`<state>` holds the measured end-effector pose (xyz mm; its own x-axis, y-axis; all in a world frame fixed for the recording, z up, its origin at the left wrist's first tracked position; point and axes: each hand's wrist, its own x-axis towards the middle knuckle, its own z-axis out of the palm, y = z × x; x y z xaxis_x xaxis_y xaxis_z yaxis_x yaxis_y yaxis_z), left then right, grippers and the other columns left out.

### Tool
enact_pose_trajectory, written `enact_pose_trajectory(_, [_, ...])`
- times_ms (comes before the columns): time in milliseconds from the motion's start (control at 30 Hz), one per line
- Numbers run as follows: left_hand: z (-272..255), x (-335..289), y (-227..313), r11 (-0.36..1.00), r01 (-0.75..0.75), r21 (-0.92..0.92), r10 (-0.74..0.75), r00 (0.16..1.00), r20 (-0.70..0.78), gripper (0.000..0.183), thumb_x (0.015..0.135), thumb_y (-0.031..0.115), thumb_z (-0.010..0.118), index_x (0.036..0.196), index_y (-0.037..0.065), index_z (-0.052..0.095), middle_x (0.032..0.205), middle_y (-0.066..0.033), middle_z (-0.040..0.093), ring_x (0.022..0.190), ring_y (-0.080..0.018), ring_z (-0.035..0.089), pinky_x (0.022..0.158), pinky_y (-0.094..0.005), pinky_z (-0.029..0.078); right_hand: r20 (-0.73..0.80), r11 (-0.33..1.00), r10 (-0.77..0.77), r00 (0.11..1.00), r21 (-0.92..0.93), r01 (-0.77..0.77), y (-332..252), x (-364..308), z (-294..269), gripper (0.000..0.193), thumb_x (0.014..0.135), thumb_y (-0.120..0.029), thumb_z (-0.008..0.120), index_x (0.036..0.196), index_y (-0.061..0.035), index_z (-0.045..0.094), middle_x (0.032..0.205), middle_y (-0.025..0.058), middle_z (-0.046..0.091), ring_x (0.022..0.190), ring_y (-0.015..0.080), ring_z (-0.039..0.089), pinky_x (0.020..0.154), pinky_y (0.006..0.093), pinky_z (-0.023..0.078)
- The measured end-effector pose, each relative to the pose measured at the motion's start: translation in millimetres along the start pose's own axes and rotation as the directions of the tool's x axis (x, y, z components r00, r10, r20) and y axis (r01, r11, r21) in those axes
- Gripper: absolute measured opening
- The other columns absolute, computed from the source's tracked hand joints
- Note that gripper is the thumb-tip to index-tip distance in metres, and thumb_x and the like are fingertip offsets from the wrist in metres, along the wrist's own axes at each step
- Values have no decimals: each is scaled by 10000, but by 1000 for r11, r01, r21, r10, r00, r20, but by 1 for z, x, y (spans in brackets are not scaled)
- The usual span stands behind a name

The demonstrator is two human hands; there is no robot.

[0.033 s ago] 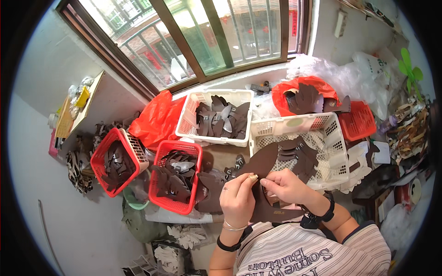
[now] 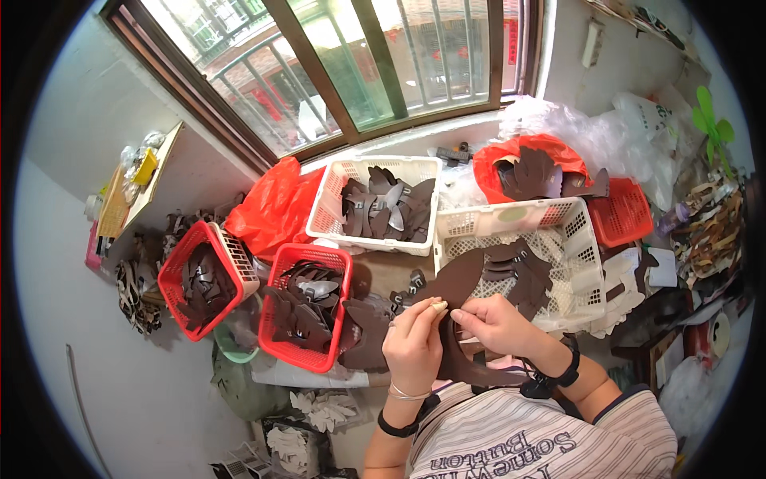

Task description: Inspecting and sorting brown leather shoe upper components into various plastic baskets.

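Note:
A curved dark brown leather-like cut piece point(image 2: 459, 275), shaped like a shoe upper, is held up between my two hands over the near side of the table. The fingers of my left hand point(image 2: 412, 343) pinch its edge, with a small pale bit or covering at the fingertips. Close beside them, the thumb and fingers of my right hand point(image 2: 496, 326) are closed on the same piece. Its lower part curves down in front of my shirt. Behind it, a white basket point(image 2: 558, 212) holds more brown pieces, some with buckles.
Another white basket point(image 2: 375, 242) of brown pieces stands at the back. Two red baskets, one central point(image 2: 299, 363) and one farther left point(image 2: 190, 326), hold similar parts. Loose brown pieces point(image 2: 365, 335) lie by my left hand. A red bag point(image 2: 275, 207) rests under the window.
The lower part of the brown piece has tilted, and the gold print on it no longer shows. Both hands keep nearly the same place and grip.

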<state>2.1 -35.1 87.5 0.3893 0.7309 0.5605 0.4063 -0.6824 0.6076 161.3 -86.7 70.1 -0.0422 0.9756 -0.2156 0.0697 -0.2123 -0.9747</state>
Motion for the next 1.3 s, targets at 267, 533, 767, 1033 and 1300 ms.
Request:
enact_pose_trajectory(267, [0,-35,-37,106,584,-805,-573,697,431,186,976,89,553,1132,-7,586,1021,-27,644,824,-62,583,714,-215,489,60,852,-397,916,-346,392,-16,0,7,471,872,-28,623,1329,-29,510,1013,134,534,839,196,601,731,306,536])
enact_pose_trajectory(533, [-1,-44,-17,261,478,-839,-639,737,221,226,955,101,594,1166,20,599,885,34,607,671,-18,434,565,-177,338,-152,901,-387,909,-273,338,-16,24,32,430,739,-18,761,1106,-6,537,1005,117,500,822,190,582,700,282,539])
enact_pose_trajectory(767, [-16,-69,-18,448,683,-577,-768,625,143,474,973,379,573,628,58,627,557,104,429,512,-7,337,438,-225,204,-107,943,-285,952,-209,259,-15,28,64,386,637,17,793,946,-28,565,800,8,523,725,102,514,643,254,458])
enact_pose_trajectory(1033, [-47,-119,-23,578,636,-512,-796,577,-182,438,986,330,555,775,-39,658,614,-4,493,598,-69,413,517,-273,340,158,907,-396,904,-87,413,-6,41,132,342,558,108,693,826,-6,515,817,28,471,689,114,508,606,229,430])
enact_pose_trajectory(1300, [-125,-187,-24,108,155,-982,-993,61,-99,331,952,291,620,693,201,436,584,121,348,491,14,324,410,-173,243,581,881,-450,678,162,445,-17,32,209,265,589,5,815,749,-12,605,771,63,584,721,173,588,621,279,459])
